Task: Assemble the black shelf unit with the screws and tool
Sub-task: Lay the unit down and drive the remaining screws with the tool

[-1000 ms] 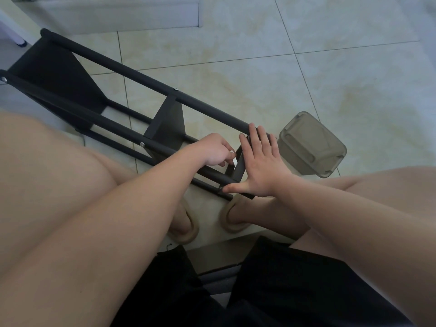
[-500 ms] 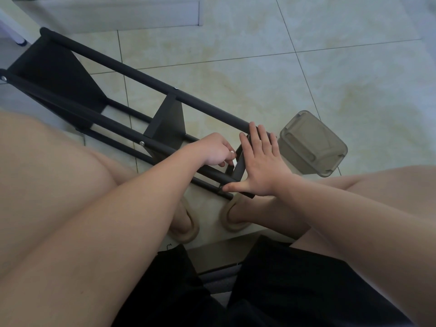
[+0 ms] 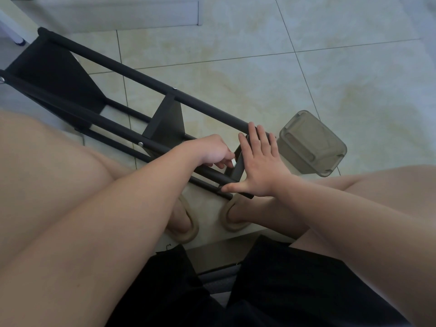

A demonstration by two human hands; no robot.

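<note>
The black metal shelf unit (image 3: 165, 123), made of round tubes and flat dark panels, lies on its side on the pale tiled floor (image 3: 259, 74). It runs slantwise from the far left part of the floor towards the middle, and its near end is just in front of the person's feet. A small silver screw head (image 3: 140, 144) shows on the near upper tube, beside the middle panel.

The right hand (image 3: 259, 166) is flat against the panel at the near end, with the fingers straight and together and the thumb stretched out along a lower tube. The left hand (image 3: 210, 149) reaches between the tubes to the same panel with its fingers curled. Something small and bright is at the fingertips, but I cannot tell if the hand holds it.

Compared with the earlier pictures, almost nothing differs: both hands, the shelf unit and the box keep the same places.

A translucent grey plastic box (image 3: 311, 142) stands tilted on the floor just beside the right hand, on its right. Nearer to the person are two beige slippers (image 3: 232, 220) on the feet, and black shorts (image 3: 283, 279).
</note>
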